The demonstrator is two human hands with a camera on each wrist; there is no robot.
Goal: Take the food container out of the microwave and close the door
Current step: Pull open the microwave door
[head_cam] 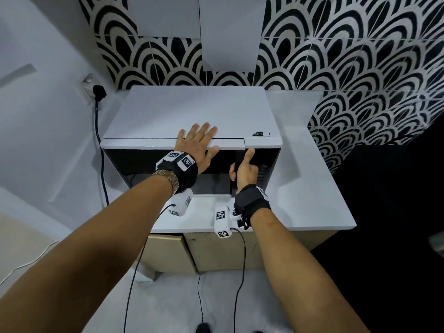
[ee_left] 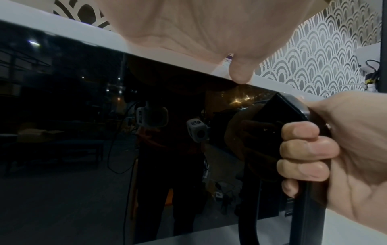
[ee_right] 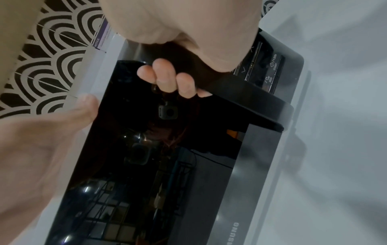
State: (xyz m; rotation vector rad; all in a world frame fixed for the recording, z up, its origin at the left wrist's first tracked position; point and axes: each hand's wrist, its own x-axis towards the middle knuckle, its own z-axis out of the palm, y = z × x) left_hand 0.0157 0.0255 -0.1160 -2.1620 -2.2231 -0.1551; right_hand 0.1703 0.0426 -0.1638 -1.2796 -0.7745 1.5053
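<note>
A white microwave (head_cam: 192, 111) stands on a white counter (head_cam: 312, 188). Its black glass door (head_cam: 134, 162) looks flush with the front and only mirrors the room. No food container shows in any view. My left hand (head_cam: 199, 140) lies flat on the microwave's top front edge with straight fingers, and its thumb (ee_left: 240, 73) presses the rim. My right hand (head_cam: 242, 169) grips the black vertical door handle (ee_left: 293, 112); its fingers (ee_right: 171, 79) curl round the bar.
The control panel (ee_right: 263, 66) sits right of the handle. A black plug (head_cam: 99, 92) and its cable run down the left wall. Patterned tiles back the counter, with beige cabinet doors (head_cam: 216, 251) below. Thin cables hang from both wrist cameras.
</note>
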